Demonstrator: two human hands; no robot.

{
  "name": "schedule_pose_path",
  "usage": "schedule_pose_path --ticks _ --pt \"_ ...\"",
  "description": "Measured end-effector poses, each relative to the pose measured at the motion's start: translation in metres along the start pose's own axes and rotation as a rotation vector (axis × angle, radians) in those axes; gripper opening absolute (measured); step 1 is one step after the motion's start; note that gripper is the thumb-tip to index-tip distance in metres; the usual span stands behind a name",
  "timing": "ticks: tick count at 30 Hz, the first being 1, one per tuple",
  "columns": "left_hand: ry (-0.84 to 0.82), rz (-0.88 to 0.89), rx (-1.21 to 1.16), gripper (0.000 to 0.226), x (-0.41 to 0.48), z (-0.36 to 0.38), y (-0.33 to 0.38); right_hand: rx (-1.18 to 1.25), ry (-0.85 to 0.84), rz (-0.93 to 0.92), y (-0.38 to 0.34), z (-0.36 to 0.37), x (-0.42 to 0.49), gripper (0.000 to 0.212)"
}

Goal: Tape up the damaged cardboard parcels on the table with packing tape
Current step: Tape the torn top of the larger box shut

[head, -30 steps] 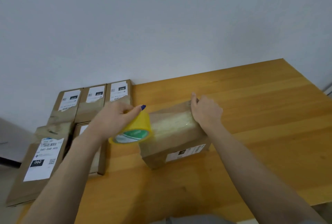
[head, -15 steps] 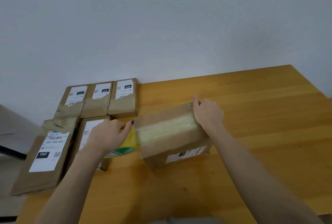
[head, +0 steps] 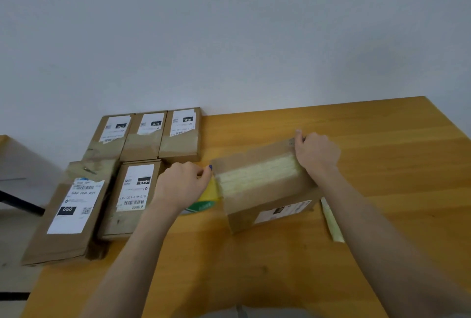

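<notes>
The likeliest trouble lay at the left hand. It gripped the yellow tape roll with fingers curled over it and thumb raised, low against the left end of the parcel. If the pull went slack or skewed, the band of tape stretched from that hand across the box top could wrinkle, fold on itself or run off line. A harder tug, I judged, might drag the light box toward the left hand or peel the anchored end loose, since only the right hand pinned it. That hand sat on the parcel's far right end, fingers bent over the top edge, holding it down on the table with the forearm stretched out straight from the body. The left forearm reached forward likewise, wrist turned in toward the box. On the outer side of the left hand lay the other parcels, labelled and packed close together. A pale loose strip lay just inside the right forearm, where it might stick to skin.
</notes>
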State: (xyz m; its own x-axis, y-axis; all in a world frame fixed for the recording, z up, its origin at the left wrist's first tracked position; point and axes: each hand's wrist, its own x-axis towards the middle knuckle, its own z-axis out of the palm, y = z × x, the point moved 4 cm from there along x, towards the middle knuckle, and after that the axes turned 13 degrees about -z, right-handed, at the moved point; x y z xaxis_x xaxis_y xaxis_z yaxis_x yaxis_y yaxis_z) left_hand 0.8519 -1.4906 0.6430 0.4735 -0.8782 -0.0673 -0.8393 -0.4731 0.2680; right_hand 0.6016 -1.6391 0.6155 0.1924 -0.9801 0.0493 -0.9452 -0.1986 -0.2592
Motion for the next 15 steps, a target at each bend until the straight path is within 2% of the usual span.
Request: schedule_pose_path --ticks 4,9,12,15 --pt "-0.031 -0.002 -0.043 0.057 0.004 0.009 0.000 -0.052 0.068 -0.030 -0.009 -0.004 -0.002 0.052" --pt "-0.011 0.008 -0.048 0.056 0.004 0.010 0.002 -0.088 -0.012 -0.127 -0.046 0.014 -0.011 0.065" --pt "-0.008 0.004 -0.035 0.056 0.003 0.011 0.000 -0.110 -0.078 -0.120 -0.050 0.022 -0.012 0.069" --pt "-0.003 -0.005 -0.021 0.056 0.002 0.010 0.001 -0.142 0.020 -0.174 -0.053 0.017 -0.014 0.060"
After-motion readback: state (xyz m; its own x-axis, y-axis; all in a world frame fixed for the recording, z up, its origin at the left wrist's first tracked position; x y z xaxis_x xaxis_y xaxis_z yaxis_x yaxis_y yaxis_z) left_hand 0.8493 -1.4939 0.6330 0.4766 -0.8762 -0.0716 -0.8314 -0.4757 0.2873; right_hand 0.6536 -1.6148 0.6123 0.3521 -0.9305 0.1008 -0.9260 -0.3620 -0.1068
